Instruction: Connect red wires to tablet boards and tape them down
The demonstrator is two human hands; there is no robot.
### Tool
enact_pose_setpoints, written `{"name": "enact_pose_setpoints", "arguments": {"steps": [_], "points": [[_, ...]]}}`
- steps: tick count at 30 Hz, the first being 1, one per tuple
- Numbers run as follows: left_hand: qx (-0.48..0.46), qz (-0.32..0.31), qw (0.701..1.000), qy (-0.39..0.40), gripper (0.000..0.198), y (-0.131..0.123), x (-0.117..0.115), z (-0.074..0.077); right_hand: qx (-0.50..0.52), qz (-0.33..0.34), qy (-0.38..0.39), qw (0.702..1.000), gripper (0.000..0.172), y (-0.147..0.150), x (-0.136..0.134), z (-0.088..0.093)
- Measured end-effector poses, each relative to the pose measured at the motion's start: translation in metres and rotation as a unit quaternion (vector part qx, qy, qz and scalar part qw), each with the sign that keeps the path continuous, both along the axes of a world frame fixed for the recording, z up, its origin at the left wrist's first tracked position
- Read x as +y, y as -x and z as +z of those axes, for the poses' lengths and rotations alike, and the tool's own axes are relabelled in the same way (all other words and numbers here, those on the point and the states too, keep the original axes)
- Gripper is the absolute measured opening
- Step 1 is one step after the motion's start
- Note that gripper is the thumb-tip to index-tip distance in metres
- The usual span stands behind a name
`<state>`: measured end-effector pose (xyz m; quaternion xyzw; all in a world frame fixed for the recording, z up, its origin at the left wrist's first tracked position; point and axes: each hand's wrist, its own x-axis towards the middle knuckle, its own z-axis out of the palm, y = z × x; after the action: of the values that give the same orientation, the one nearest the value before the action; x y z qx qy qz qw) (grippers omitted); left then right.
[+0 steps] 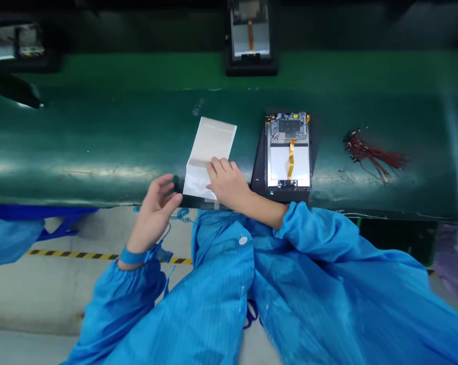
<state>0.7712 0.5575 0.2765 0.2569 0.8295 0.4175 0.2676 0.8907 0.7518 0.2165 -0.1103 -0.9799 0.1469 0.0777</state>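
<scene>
While the left hand [152, 213] hovers half-curled and apparently empty, the right hand [229, 185] lays bent fingers on the pale sheet [213, 139] near the bench [137, 147] edge, any pinch unclear. Positioning that sheet seems underway; next calls for a sure edge grip, clear of the open-backed device [300, 159] rightward.

The person wears a bright blue coat [217, 284] with thin lines in the cloth and a round white button [243, 241]. The left sleeve [116, 306] and right sleeve [323, 235] are baggy, with scrunched ends. A blue band [133, 256] with a curly cord [182, 215] goes around the left wrist [138, 244].
</scene>
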Motion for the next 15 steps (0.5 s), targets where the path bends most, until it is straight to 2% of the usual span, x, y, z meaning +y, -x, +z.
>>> {"name": "enact_pose_setpoints", "arguments": {"steps": [2, 4, 8, 10, 12, 13, 15], "points": [[-0.105, 0.053, 0.992, -0.044, 0.073, 0.014, 0.012, -0.023, -0.011, 0.015, 0.006, 1.000, 0.034, 0.000, 0.005, -0.003], [-0.175, 0.062, 0.979, -0.082, 0.075, 0.025, 0.024, -0.030, 0.008, 0.021, 0.037, 0.999, 0.035, -0.007, 0.010, 0.002], [-0.305, 0.001, 0.944, -0.126, 0.064, 0.024, 0.050, -0.015, 0.097, 0.040, 0.097, 0.990, 0.034, -0.029, 0.014, 0.024], [-0.308, 0.011, 0.937, -0.162, 0.058, 0.012, 0.062, -0.006, 0.133, 0.021, 0.136, 0.982, 0.035, -0.038, 0.015, 0.036], [-0.274, 0.041, 0.941, -0.195, 0.054, 0.000, 0.071, -0.003, 0.154, -0.024, 0.186, 0.970, 0.048, -0.046, 0.018, 0.044], [-0.250, 0.049, 0.945, -0.207, 0.055, -0.006, 0.074, -0.003, 0.161, -0.046, 0.211, 0.963, 0.053, -0.049, 0.020, 0.047], [-0.198, 0.055, 0.953, -0.222, 0.066, -0.015, 0.077, -0.003, 0.172, -0.067, 0.255, 0.949, 0.051, -0.052, 0.024, 0.049]]}}
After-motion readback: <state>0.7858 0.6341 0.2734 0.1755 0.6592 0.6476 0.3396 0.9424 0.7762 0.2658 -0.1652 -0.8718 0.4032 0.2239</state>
